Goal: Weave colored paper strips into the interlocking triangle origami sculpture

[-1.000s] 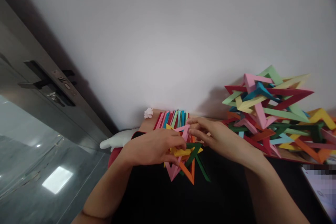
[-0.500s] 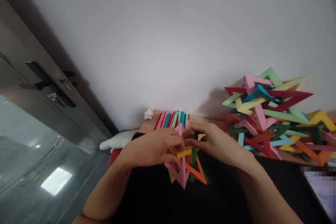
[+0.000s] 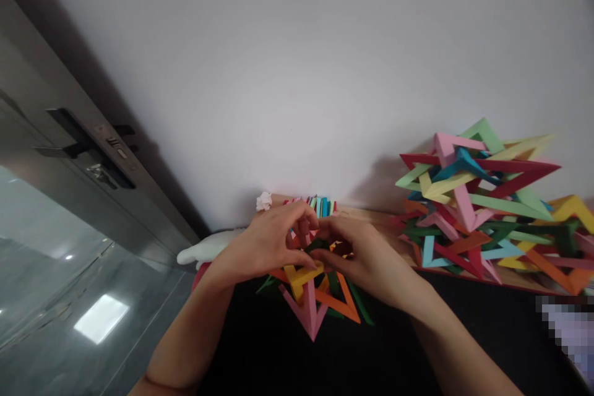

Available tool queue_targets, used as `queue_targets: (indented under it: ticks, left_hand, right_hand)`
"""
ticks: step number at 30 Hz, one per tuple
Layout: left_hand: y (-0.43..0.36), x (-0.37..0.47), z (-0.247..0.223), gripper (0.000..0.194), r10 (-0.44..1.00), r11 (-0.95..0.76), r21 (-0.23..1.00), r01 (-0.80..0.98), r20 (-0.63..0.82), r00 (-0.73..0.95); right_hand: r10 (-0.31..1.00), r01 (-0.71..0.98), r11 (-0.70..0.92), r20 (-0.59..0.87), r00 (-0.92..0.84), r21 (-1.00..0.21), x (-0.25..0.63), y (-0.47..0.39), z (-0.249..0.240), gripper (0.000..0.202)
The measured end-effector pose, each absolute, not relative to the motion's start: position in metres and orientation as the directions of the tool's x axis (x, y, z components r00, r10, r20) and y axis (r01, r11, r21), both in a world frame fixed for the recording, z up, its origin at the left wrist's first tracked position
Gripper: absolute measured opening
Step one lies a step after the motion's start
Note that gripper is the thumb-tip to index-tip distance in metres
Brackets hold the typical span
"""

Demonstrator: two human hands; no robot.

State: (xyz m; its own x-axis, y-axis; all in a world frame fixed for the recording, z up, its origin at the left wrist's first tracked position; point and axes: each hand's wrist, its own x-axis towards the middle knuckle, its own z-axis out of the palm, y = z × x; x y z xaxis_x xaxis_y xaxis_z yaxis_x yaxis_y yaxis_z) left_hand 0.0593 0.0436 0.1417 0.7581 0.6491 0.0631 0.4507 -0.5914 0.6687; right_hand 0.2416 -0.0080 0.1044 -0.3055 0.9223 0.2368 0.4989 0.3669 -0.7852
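A folded-paper star (image 3: 312, 312) of interlocked pink, yellow, orange and dark green strips is held in front of my body, its points hanging downward. My left hand (image 3: 271, 238) curls over its upper left side, fingers bent and thumb near a yellow strip. From the right, my right hand (image 3: 364, 253) grips the star's upper part between thumb and fingers, close to a dark green piece. Both sets of fingertips nearly meet there and partly hide what they grip. Just behind the hands stands a row of folded coloured paper strips (image 3: 323, 206), mostly covered by my left hand.
Several finished paper stars (image 3: 473, 198) are piled on the wooden surface (image 3: 378, 218) at right, against the white wall (image 3: 297, 74). A crumpled white paper (image 3: 264, 201) lies behind my left hand. A metal door (image 3: 88, 136) is at left; a blurred-out screen (image 3: 568, 328) sits lower right.
My left hand has shifted up and slightly left on the star, its fingers lifting off the lower yellow part. The star has turned and moved slightly left, showing more strips on its left side.
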Motion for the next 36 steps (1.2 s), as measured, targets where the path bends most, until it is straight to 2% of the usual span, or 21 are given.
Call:
queue_targets:
  ticks: [5,11,17,20,25,36]
  left_hand:
    - [0.048,0.057,0.137,0.038,0.649,-0.517,0.749,0.414,0.027,0.760]
    - [0.048,0.059,0.135,0.037,0.671,-0.538,0.713,0.450,0.038,0.741]
    - [0.044,0.060,0.140,0.036,0.691,-0.527,0.718,0.456,0.049,0.721]
    - [0.043,0.058,0.140,0.034,0.711,-0.534,0.703,0.471,0.071,0.700]
    - [0.048,0.053,0.134,0.032,0.698,-0.539,0.707,0.458,0.069,0.713]
    - [0.059,0.041,0.143,0.033,0.583,-0.414,0.827,0.381,-0.080,0.808]
  right_hand:
    - [0.931,0.552,0.346,0.201,-0.306,-0.759,0.244,-0.009,0.105,0.028]
    - [0.914,0.545,0.374,0.198,-0.354,-0.750,0.251,-0.008,0.103,0.039]
    - [0.899,0.306,0.304,0.165,-0.406,-0.902,0.248,-0.005,0.100,0.041]
    - [0.890,0.233,0.285,0.167,-0.424,-0.930,0.248,-0.002,0.100,0.041]
    - [0.897,0.372,0.360,0.208,-0.389,-0.856,0.249,0.002,0.099,0.034]
    - [0.915,0.442,0.306,0.133,-0.380,-0.843,0.246,0.001,0.106,0.014]
